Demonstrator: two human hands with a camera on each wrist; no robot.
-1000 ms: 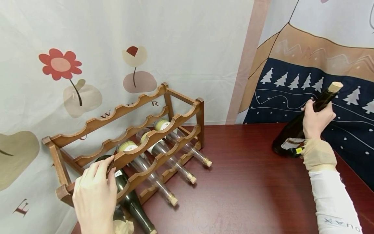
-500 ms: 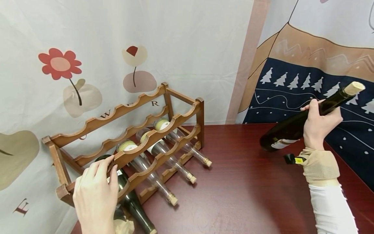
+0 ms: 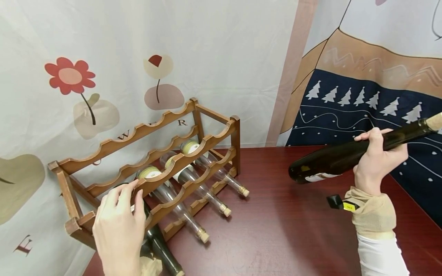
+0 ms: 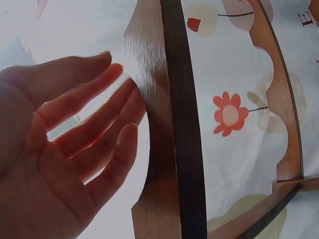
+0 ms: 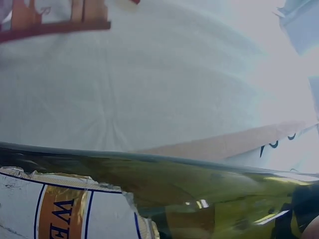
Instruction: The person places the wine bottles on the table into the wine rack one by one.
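My right hand (image 3: 374,165) grips a dark green wine bottle (image 3: 324,163) around its neck and shoulder. The bottle lies nearly level over the table, cork pointing right and base toward the rack. Part of its torn white label (image 5: 107,209) shows in the right wrist view. My left hand (image 3: 119,226) is at the upper front rail of a wooden wine rack (image 3: 235,142), fingers loosely bent beside the rail (image 4: 159,119) and holding nothing. On the rack's lower tier lie a dark green bottle (image 3: 160,245), partly hidden by the left hand, and three clear corked bottles (image 3: 188,218).
The rack stands on a dark red table (image 3: 262,226) against a pale curtain (image 3: 235,57) printed with flowers. A navy tree-patterned cloth (image 3: 328,122) hangs at the right. The rack's upper tier bears no bottles.
My right hand has tipped its bottle from leaning upright to nearly level, lifting the base and swinging it leftward. My left hand has shifted slightly right, its fingers loosening at the rail.
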